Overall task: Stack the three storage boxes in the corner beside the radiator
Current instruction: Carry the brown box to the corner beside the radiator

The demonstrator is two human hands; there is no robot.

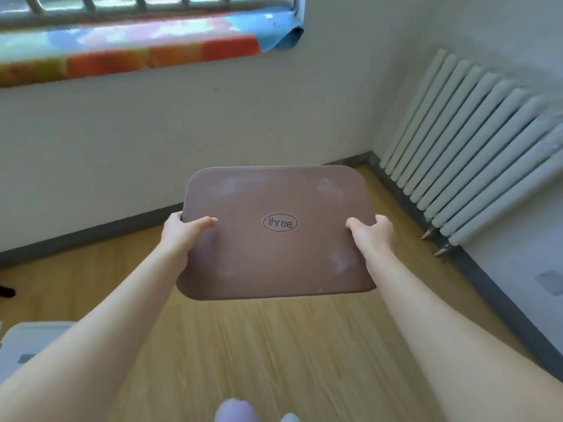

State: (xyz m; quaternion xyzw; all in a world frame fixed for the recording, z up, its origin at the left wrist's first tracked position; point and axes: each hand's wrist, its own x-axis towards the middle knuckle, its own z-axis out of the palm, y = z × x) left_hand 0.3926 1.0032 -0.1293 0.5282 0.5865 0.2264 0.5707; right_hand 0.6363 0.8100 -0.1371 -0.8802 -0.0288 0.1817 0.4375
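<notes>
Because you carry the brown box [275,236] by its two short sides, your left hand [182,231] and right hand [370,231] each closed on an edge with the thumb over the lid, it rides level above the wooden floor [259,345]. It hangs near the far right corner beside the radiator [475,156], touching neither wall; that corner looks bare, so I judge this the bottom box. A pale box [27,342] waits at the near left.

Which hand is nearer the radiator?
Right. The right hand grips the brown box on the edge facing the radiator; the left hand holds the opposite edge, across the lid from it.
</notes>
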